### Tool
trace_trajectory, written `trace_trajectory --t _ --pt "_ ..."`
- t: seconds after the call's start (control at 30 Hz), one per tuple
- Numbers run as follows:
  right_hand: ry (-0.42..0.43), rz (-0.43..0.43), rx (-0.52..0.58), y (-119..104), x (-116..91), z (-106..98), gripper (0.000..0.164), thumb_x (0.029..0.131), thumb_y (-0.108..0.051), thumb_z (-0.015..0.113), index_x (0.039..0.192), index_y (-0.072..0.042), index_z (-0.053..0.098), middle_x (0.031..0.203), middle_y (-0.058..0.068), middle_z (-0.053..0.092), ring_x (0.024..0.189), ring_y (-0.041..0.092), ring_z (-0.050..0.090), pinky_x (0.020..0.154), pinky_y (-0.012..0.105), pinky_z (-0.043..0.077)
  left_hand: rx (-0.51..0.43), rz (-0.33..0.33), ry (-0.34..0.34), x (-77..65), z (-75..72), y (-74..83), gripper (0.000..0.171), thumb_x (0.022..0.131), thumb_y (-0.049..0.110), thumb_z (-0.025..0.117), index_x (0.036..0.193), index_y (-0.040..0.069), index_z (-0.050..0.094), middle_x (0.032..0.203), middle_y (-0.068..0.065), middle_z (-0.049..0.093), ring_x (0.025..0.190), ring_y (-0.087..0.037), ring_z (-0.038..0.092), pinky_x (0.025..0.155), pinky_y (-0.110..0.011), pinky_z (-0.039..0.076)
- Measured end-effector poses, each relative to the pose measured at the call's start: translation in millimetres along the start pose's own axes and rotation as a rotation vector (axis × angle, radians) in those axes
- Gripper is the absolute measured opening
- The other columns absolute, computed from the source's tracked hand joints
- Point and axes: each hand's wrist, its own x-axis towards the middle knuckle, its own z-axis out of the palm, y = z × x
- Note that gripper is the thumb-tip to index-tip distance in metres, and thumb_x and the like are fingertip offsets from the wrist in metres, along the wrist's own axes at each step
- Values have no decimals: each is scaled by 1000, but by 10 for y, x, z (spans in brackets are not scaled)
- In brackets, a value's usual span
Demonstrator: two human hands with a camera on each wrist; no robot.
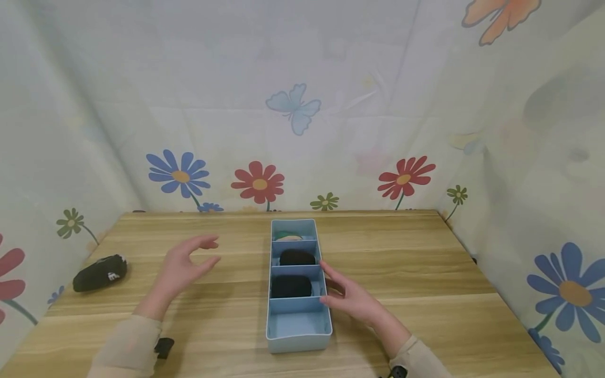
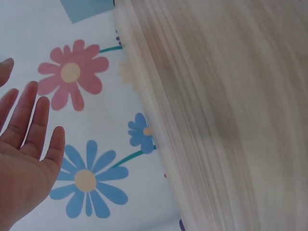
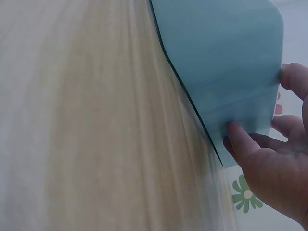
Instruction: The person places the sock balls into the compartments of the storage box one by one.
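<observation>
A long light-blue divided storage box (image 1: 299, 342) stands on the table with its compartments in a row. Its two middle compartments each hold a black rounded bundle, one nearer (image 1: 291, 286) and one farther (image 1: 297, 257). A green and beige item (image 1: 287, 236) shows partly in the farthest compartment; the nearest one is bare. My right hand (image 1: 352, 299) touches the box's right side and rim with its fingertips. To the left of the box, my left hand (image 1: 181, 268) hovers over the table, thumb and fingers spread apart with nothing between them.
A black rolled bundle with white lettering (image 1: 100, 273) lies at the table's left edge. The wooden table (image 1: 402, 252) ends at a flower-printed cloth (image 1: 359, 131) behind and at both sides.
</observation>
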Motion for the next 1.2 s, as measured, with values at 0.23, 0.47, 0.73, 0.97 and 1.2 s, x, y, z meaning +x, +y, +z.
trace_trajectory --t 0.23,0.47,0.73,0.97,1.2 --pt "2 1 3 1 -1 5 80 95 -15 69 158 -7 20 162 18 20 141 42 33 112 50 30 14 -37 19 -29 -101 -91 48 85 14 80 128 2 63 110 -13 71 109 -36 61 95 -59 43" --pt "8 15 12 -11 -13 10 80 94 -14 69 158 -8 22 162 17 20 140 43 33 112 49 30 36 -85 43 -62 -205 -179 48 87 17 78 130 2 61 114 -16 69 112 -38 59 96 -61 42" --pt "15 24 -2 -5 -18 1 81 94 -17 70 158 -10 21 162 15 20 141 41 33 112 48 31 66 -131 66 -104 -388 -222 52 88 19 77 132 -1 59 119 -21 66 115 -42 56 96 -61 40" --pt "16 19 2 -6 -22 -2 81 94 -17 70 158 -10 21 162 15 20 141 41 33 112 48 30 94 -198 64 -157 -544 -325 59 89 29 76 136 0 56 128 -24 61 121 -45 50 98 -63 37" --pt "8 7 14 -12 -20 -1 82 94 -15 70 159 -10 21 163 14 18 141 41 33 112 48 30 115 -262 50 -211 -680 -469 67 89 39 74 142 4 52 136 -25 55 127 -48 44 99 -67 34"
